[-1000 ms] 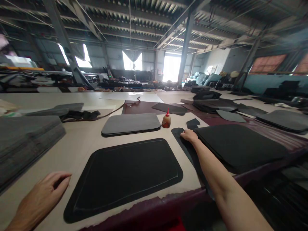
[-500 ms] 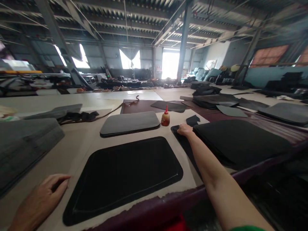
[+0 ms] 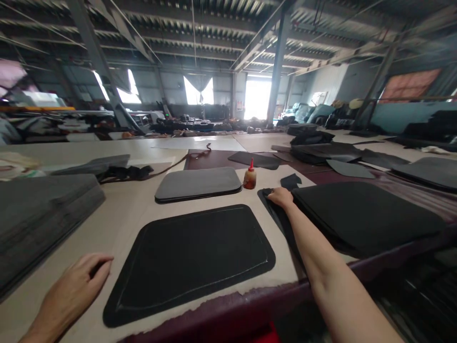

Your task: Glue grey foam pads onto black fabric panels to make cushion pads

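Note:
My right hand reaches out across the table. Its fingers are closed on the far corner of a black fabric sheet, which lies partly under my forearm; the fingertips are hidden. Beside it is a stack of black sheets. In front of me a black rounded panel lies flat, with a pale line running inside its edge. My left hand is at the panel's left side, apart from it, with thumb and forefinger curled together and nothing visible between them.
A bottle with a red nozzle stands beside a stack of grey panels. A small black scrap lies beyond my right hand. Thick grey sheets are piled at left. The table's front edge has maroon covering.
The view has shifted slightly, so things sit a little further right. My right hand keeps its hold at the black sheet's corner, which looks slightly raised. My left hand stays beside the panel.

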The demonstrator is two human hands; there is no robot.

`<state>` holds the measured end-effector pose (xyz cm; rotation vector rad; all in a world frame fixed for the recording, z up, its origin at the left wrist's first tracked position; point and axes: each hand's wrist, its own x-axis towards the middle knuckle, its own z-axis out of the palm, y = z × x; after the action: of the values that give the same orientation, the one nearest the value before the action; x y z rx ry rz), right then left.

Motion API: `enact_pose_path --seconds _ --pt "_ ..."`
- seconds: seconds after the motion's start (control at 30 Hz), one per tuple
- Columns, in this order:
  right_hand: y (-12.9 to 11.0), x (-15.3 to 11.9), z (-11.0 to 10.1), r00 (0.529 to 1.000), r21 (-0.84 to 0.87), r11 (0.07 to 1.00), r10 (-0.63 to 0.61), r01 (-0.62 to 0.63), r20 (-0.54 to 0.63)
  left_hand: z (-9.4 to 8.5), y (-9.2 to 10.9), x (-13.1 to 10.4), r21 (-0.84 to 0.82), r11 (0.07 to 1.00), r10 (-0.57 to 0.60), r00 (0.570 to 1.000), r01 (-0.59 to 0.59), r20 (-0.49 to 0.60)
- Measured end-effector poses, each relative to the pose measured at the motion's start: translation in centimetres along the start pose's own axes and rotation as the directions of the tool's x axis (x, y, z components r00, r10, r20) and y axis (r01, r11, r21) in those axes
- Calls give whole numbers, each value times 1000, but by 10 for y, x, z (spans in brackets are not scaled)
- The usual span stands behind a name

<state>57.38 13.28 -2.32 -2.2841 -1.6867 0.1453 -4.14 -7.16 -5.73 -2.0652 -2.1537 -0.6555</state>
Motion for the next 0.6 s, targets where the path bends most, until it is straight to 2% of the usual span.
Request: enact_pose_path --seconds 0.23,0.4,0.5,0.6 --pt "14 -4 -2 999 156 988 11 -5 -41 0 1 -3 -15 1000 5 1000 -5 9" --pt "12 -12 -4 996 220 976 19 0 -88 -1 3 -4 -16 1000 15 1000 -15 12" --pt "6 -23 -15 984 249 968 21 23 -175 -2 5 -5 -7 999 32 999 -32 -3" --pt "6 -45 -38 955 275 960 26 59 -294 -5 11 -6 -1 999 37 999 -37 0"
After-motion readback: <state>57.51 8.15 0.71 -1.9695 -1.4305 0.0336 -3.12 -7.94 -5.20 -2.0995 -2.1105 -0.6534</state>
